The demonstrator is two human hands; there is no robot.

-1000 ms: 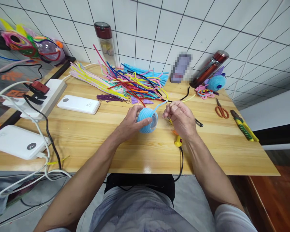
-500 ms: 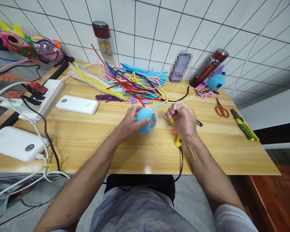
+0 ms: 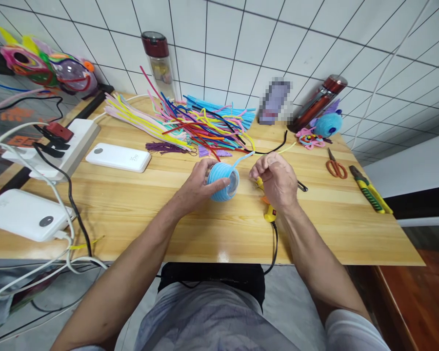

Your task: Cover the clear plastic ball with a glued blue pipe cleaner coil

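Plainly, the left hand clasps a ridged blue cylinder; the right hand curls, contents unclear.

Yellow tool part-hidden behind R hand; rear obj. pixelated.

Behind the table, which has a top of light yellowish wood with visible grain, there stands a wall of white square tiles, divided by thin dark lines. A soft spot of light shines near the front edge of the wood, and below it the floor is pale grey. At the right are a white panel and a reddish-brown wooden surface.
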